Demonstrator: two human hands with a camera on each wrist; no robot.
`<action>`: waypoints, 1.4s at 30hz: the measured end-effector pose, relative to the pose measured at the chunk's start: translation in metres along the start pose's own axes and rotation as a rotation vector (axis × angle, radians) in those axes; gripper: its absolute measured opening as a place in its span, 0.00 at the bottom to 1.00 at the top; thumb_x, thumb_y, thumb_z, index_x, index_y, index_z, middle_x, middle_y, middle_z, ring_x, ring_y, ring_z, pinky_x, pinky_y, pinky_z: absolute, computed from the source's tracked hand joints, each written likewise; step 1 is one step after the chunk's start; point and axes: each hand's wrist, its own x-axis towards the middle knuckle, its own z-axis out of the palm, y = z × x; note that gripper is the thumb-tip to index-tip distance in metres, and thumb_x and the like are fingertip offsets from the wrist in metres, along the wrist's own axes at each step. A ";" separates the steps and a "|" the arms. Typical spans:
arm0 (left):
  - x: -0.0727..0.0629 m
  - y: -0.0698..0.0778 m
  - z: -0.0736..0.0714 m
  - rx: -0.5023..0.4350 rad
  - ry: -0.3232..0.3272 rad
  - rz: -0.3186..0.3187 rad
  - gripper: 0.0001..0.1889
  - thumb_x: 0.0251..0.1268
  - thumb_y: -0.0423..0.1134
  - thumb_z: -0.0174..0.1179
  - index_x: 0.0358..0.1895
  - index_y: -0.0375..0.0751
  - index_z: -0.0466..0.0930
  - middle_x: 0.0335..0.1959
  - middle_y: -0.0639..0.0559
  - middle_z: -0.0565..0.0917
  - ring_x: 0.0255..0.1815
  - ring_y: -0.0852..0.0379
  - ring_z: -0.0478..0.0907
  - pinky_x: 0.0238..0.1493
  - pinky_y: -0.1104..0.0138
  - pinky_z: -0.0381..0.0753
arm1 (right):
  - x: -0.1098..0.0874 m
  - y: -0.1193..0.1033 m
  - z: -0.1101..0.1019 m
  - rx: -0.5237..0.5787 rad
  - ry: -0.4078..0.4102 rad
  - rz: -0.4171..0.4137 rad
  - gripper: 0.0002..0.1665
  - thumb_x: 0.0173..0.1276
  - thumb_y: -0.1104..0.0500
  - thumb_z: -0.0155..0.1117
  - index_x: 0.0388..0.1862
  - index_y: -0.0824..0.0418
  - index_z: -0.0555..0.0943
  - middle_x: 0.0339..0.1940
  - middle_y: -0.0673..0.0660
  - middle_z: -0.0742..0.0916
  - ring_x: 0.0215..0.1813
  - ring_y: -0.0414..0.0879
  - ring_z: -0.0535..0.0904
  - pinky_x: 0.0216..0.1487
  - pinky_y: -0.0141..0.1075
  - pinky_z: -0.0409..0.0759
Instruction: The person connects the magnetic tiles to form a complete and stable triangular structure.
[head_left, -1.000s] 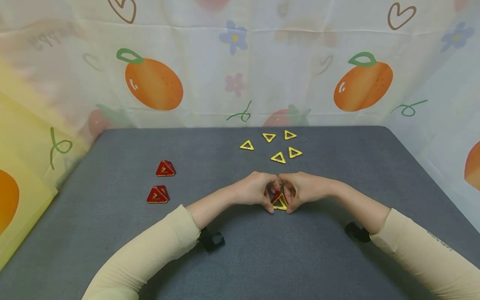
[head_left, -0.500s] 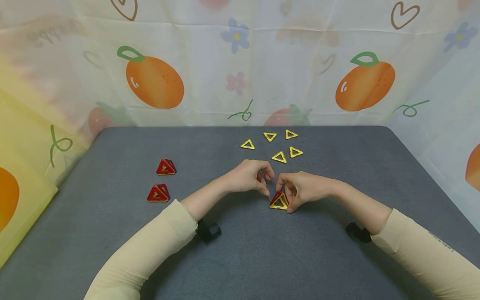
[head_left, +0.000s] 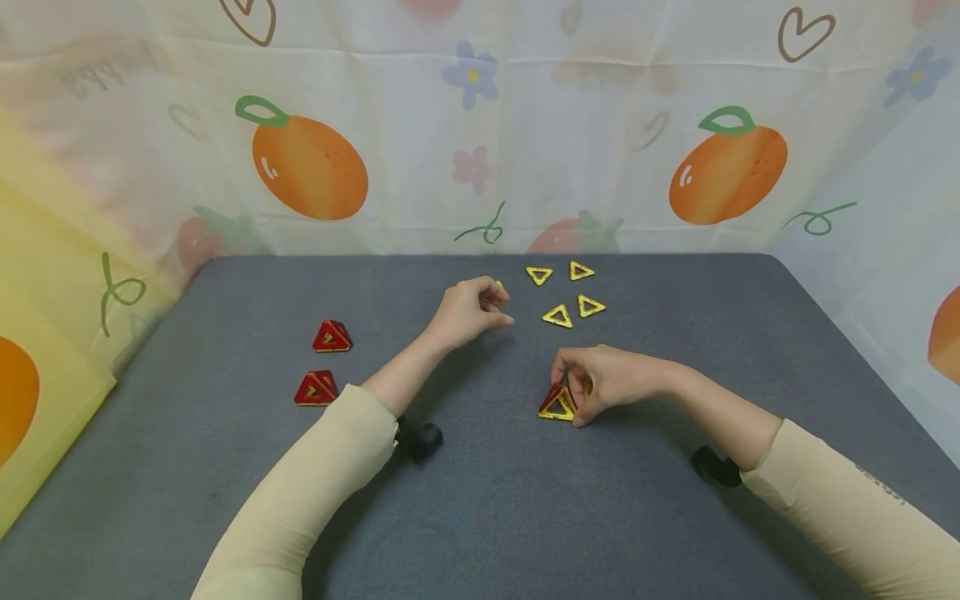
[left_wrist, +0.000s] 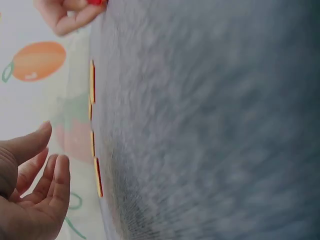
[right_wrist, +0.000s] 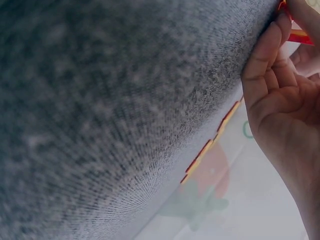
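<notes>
My right hand (head_left: 606, 375) pinches a small red-and-gold pyramid of triangle tiles (head_left: 545, 414) standing on the table, its gold-edged open face toward me. In the right wrist view, a bit of its red edge (right_wrist: 301, 37) shows beyond the fingers. My left hand (head_left: 467, 312) hovers over the back of the table, thumb and fingers apart and nothing between them. Just behind its fingers lies a gold triangle tile (head_left: 500, 285), mostly hidden by the hand. In the left wrist view, several flat tiles (left_wrist: 98, 176) appear edge-on beyond the relaxed left fingers (left_wrist: 61, 180).
Several flat gold triangle tiles (head_left: 557, 316) lie at the back of the grey table (head_left: 480, 508). On the left stand two red pyramids, one farther back (head_left: 332, 337) and one nearer (head_left: 316, 389). A printed curtain (head_left: 420, 125) hangs behind the table.
My left hand has let go of the pyramid and moved back and left to the leftmost gold tile, now mostly covered. The right hand keeps holding the pyramid in place.
</notes>
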 end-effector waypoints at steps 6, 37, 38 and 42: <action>0.014 -0.006 -0.006 -0.007 0.106 -0.061 0.19 0.61 0.37 0.69 0.54 0.36 0.80 0.53 0.41 0.84 0.50 0.47 0.81 0.50 0.58 0.81 | 0.000 0.001 0.001 0.007 -0.003 -0.004 0.30 0.54 0.53 0.79 0.51 0.56 0.73 0.24 0.48 0.85 0.25 0.39 0.78 0.32 0.31 0.75; 0.049 -0.016 0.002 0.343 -0.091 -0.249 0.24 0.78 0.47 0.48 0.74 0.58 0.64 0.72 0.36 0.63 0.68 0.38 0.61 0.65 0.50 0.67 | -0.001 0.002 0.000 -0.001 0.000 -0.009 0.30 0.54 0.52 0.79 0.51 0.57 0.73 0.25 0.49 0.84 0.26 0.41 0.79 0.34 0.32 0.77; 0.048 -0.016 0.002 0.338 -0.089 -0.248 0.24 0.78 0.46 0.49 0.74 0.58 0.64 0.71 0.37 0.63 0.66 0.39 0.62 0.63 0.50 0.67 | -0.001 0.002 0.000 0.000 0.001 -0.009 0.30 0.55 0.52 0.79 0.51 0.57 0.73 0.24 0.50 0.84 0.26 0.40 0.79 0.33 0.32 0.76; 0.046 -0.014 0.002 0.311 -0.084 -0.248 0.24 0.77 0.46 0.50 0.74 0.58 0.65 0.69 0.38 0.64 0.59 0.43 0.61 0.58 0.53 0.66 | -0.002 0.003 0.000 0.002 -0.001 -0.010 0.30 0.55 0.52 0.78 0.51 0.57 0.73 0.24 0.50 0.84 0.25 0.40 0.78 0.33 0.32 0.76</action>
